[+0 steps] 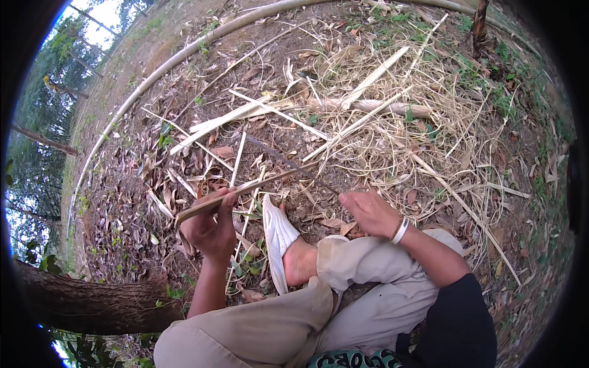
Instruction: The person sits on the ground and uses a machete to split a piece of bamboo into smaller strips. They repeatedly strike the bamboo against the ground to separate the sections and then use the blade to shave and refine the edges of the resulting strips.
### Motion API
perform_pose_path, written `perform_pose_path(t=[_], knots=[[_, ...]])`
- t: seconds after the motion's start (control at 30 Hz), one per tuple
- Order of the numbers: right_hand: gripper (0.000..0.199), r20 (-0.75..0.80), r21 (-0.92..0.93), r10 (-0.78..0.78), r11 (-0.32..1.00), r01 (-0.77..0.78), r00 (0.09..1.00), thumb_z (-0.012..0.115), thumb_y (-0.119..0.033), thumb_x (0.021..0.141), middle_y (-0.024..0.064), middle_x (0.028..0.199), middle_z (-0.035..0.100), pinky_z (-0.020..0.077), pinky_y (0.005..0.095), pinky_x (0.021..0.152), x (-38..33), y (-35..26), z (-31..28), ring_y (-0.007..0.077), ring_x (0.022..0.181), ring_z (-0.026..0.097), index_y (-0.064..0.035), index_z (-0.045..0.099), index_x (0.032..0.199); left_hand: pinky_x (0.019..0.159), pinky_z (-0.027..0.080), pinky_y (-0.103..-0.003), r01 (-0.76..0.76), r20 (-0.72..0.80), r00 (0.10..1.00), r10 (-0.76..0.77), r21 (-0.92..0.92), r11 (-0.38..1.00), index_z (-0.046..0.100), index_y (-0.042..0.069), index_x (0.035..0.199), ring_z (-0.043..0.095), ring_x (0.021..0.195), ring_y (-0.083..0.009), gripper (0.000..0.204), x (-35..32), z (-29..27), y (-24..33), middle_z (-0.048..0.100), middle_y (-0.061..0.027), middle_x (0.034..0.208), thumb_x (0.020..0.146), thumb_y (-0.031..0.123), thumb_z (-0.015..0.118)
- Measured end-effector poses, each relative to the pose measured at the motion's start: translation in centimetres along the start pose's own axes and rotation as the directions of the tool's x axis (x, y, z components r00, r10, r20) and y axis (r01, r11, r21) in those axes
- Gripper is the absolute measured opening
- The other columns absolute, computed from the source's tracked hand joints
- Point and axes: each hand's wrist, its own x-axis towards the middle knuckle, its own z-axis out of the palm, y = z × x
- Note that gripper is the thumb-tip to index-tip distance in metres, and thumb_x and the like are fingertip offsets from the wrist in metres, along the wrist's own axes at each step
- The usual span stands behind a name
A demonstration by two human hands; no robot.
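Note:
My left hand (210, 233) is closed around the near end of a split bamboo strip (261, 183), which slants up and away to the right. In my right hand (371, 211) is a knife (289, 162) with a long, thin, dark blade; my fingers hide its handle. The blade points to the far left and crosses the strip near the strip's far end. Whether the two touch there, I cannot tell. Below the strip rests my foot in a white shoe (279, 236), between my bent legs.
Curly bamboo shavings (448, 138) cover the ground at the right, around a short log (392, 108). Several pale split strips (227, 119) lie ahead among dry leaves. A long pole (178, 58) curves along the far side. A thick trunk (92, 297) lies at the lower left.

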Motion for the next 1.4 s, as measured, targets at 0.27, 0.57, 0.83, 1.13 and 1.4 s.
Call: perform_pose_path(t=[0.27,0.57,0.83,1.13,1.4], knots=[[0.044,-0.011,-0.065,-0.12,0.991,0.119,0.993,0.044,-0.04,0.1,0.0196,0.058,0.058,0.0475,0.0514,0.055,-2.5,-1.1,0.8,0.0424,0.06,0.06,-0.0054,0.061,0.08,0.075,0.061,-0.033,-0.062,0.074,0.995,0.061,0.013,0.998,0.064,-0.005,0.096,0.072,0.089,-0.0241,0.01,-2.8,-0.1,1.5,0.072,-0.0157,0.09,0.087,-0.004,0.069],[0.046,-0.05,-0.082,-0.127,0.989,0.123,0.991,0.043,-0.042,0.101,0.0204,0.058,0.059,0.0477,0.0516,0.055,-2.0,-0.3,1.0,0.0426,0.06,0.061,-0.0058,0.061,0.078,0.073,0.059,-0.032,-0.069,0.067,0.996,0.067,0.035,0.997,0.067,-0.003,0.097,0.073,0.08,-0.0208,0.016,-3.5,0.3,2.1,0.073,-0.0153,0.087,0.083,-0.005,0.072],[0.041,-0.039,-0.161,-0.191,0.97,0.182,0.981,0.046,-0.039,0.099,0.0211,0.06,0.059,0.0477,0.0526,0.054,-2.8,-1.6,0.9,0.0431,0.059,0.061,-0.006,0.059,0.079,0.063,0.058,-0.027,-0.134,0.04,0.991,0.13,0.121,0.984,0.071,-0.001,0.09,0.073,0.074,-0.0181,0.01,-2.4,0.6,2.7,0.074,-0.0111,0.084,0.081,-0.001,0.075],[0.037,-0.043,-0.203,-0.17,0.966,0.158,0.984,0.047,-0.034,0.099,0.0219,0.06,0.058,0.0475,0.0535,0.055,-2.1,-1.4,1.5,0.0441,0.06,0.06,-0.0058,0.059,0.08,0.067,0.057,-0.027,-0.104,0.065,0.993,0.096,0.135,0.985,0.07,-0.004,0.092,0.071,0.076,-0.016,0.009,-1.6,0.4,3.2,0.073,-0.0127,0.087,0.083,-0.004,0.073],[0.042,-0.024,-0.241,-0.099,0.966,0.09,0.995,0.045,-0.035,0.1,0.0281,0.067,0.06,0.0479,0.0569,0.059,-1.0,0.6,1.3,0.047,0.068,0.061,-0.0023,0.061,0.08,0.064,0.058,-0.025,-0.02,-0.015,1.0,0.021,0.1,0.995,0.07,-0.002,0.094,0.072,0.076,-0.0165,0.011,-1.6,-0.2,2.1,0.073,-0.0127,0.085,0.083,0.0,0.074]])
